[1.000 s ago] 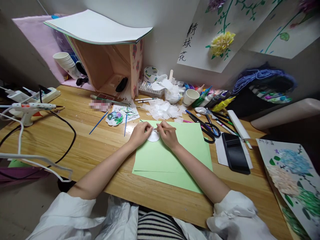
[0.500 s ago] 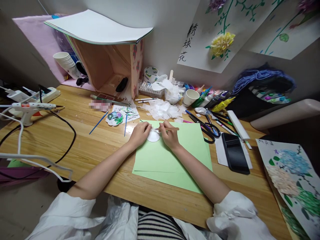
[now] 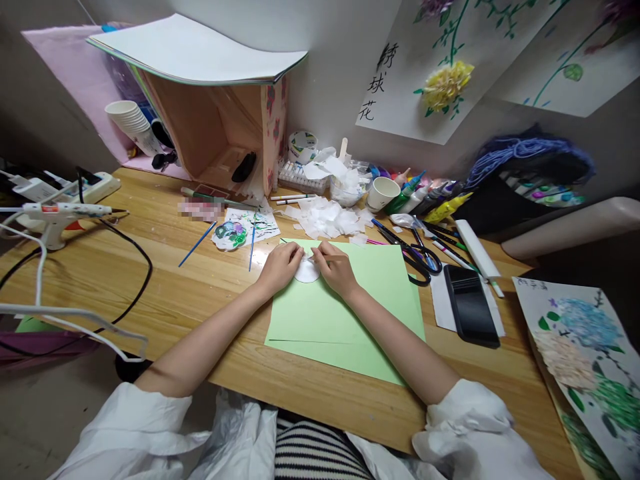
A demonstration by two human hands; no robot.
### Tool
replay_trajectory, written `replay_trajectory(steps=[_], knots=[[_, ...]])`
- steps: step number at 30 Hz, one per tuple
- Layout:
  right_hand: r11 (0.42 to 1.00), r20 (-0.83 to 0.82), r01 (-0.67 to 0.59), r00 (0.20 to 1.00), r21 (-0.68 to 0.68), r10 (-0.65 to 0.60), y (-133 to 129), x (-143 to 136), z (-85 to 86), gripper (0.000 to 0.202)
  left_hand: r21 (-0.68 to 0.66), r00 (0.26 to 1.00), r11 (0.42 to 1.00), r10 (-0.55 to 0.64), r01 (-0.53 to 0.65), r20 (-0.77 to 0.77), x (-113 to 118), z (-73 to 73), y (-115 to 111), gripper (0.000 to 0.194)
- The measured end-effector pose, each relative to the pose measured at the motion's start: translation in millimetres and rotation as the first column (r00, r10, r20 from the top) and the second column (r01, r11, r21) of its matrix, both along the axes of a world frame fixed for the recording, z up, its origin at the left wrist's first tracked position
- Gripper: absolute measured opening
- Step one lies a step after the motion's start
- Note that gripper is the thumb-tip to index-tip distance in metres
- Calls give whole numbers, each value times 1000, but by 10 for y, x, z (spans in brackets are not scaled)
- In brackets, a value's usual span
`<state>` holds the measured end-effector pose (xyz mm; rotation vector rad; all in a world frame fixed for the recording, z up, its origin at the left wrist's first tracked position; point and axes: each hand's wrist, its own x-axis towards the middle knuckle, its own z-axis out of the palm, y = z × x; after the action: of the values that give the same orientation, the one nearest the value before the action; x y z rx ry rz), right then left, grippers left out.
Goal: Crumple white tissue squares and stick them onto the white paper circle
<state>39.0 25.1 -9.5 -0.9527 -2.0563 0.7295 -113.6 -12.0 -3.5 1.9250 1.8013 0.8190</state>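
A small white disc (image 3: 307, 270) lies on the light green paper (image 3: 345, 320) between my two hands. My left hand (image 3: 281, 267) is closed at the disc's upper left edge, its fingertips pinched on a bit of white tissue. My right hand (image 3: 335, 267) is closed round a thin brown stick (image 3: 337, 258), just right of the disc. The fingertips of both hands nearly meet over the disc's top and partly cover it. Beyond them lies a pile of white tissue pieces (image 3: 327, 219).
Scissors (image 3: 417, 260), a black phone (image 3: 471, 307) and markers lie to the right. A paper cup (image 3: 383, 193) and paint bottles stand at the back. Blue brushes (image 3: 197, 245), a painted palette (image 3: 230, 235) and a white glue gun (image 3: 55, 220) with cables are on the left.
My right hand has shifted slightly left and up, with its fingertips nearer my left hand. The brown stick has turned a little and shows less beyond the hand.
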Motion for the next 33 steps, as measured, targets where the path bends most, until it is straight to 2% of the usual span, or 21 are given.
replay_trajectory(steps=[8, 24, 29, 33], knots=[[997, -89, 73, 993, 1, -73, -15, 18, -10, 31, 5, 1000, 1000, -7, 7, 0, -5, -13, -3, 24], [999, 39, -7, 999, 44, 6, 12, -19, -19, 29, -5, 1000, 1000, 2, -2, 20, -4, -11, -3, 24], [998, -75, 58, 996, 9, -57, -8, 13, -16, 30, -10, 1000, 1000, 2, -2, 30, -5, 2, -8, 24], [1000, -73, 31, 997, 0, -30, -20, 18, -10, 31, -29, 1000, 1000, 5, -4, 8, 0, 16, -12, 24]])
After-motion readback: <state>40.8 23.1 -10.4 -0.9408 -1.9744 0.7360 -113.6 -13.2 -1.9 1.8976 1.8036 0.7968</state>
